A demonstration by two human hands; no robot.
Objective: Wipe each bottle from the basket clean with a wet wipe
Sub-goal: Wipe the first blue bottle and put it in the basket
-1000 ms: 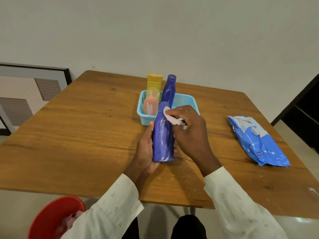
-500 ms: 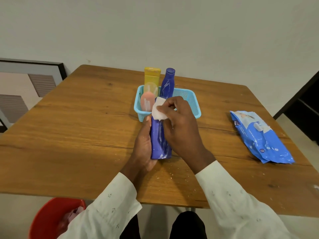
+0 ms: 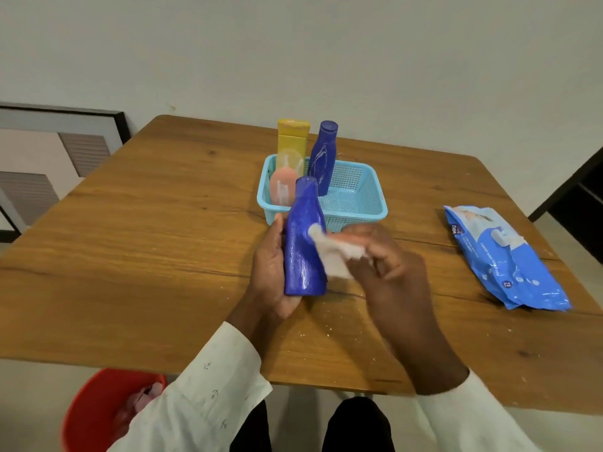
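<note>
The right hand [image 3: 388, 265] — blurred — pinches a crumpled white wet wipe [image 3: 336, 254] against the glossy blue bottle [image 3: 305, 243], which the left hand [image 3: 270, 272] grips upright over the crumb-speckled wooden table [image 3: 146, 256]; behind stands a perforated light-blue basket [image 3: 359, 194]; right, a crinkled blue wipes pack [image 3: 502, 256]; beyond, a plain white wall [image 3: 326, 53].

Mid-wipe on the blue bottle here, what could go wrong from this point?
1. The blue bottle looks wet, and the left hand grips it from one side only; it might slip onto the table.
2. It is held close in front of the basket; a hard stroke by the right hand with the wet wipe could knock the bottles standing there.
3. White crumbs lie on the table beneath; setting the bottle down there may dirty it again.
</note>
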